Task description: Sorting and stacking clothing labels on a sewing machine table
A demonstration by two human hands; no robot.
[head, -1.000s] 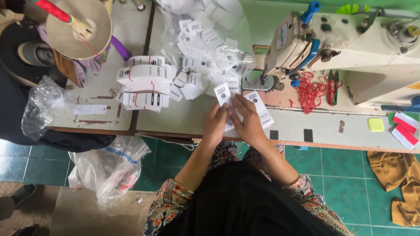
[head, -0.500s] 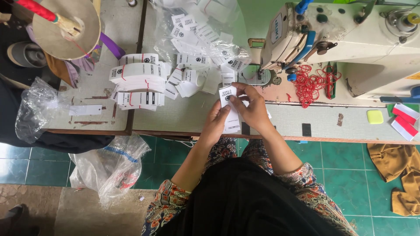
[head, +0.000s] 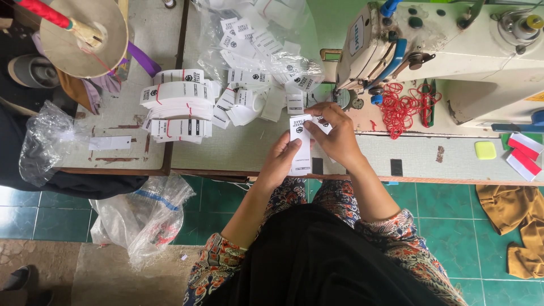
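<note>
Both of my hands hold a small stack of white printed labels [head: 301,139] above the front edge of the sewing table [head: 243,150]. My left hand [head: 281,161] grips the stack from below and the left. My right hand [head: 334,133] pinches its upper right corner, just in front of the sewing machine [head: 442,51]. Loose white labels [head: 255,73] lie heaped on clear plastic beyond my hands. Banded bundles of labels [head: 178,105] are stacked to the left.
A tangle of red rubber bands [head: 405,105] lies under the machine head. A thread cone with a red spindle [head: 85,37] stands far left. Plastic bags [head: 141,218] hang below the table. Brown cloth [head: 518,218] lies on the green tiles at right.
My hands, with the labels, have shifted slightly up and right toward the machine. The view has tilted a little.
</note>
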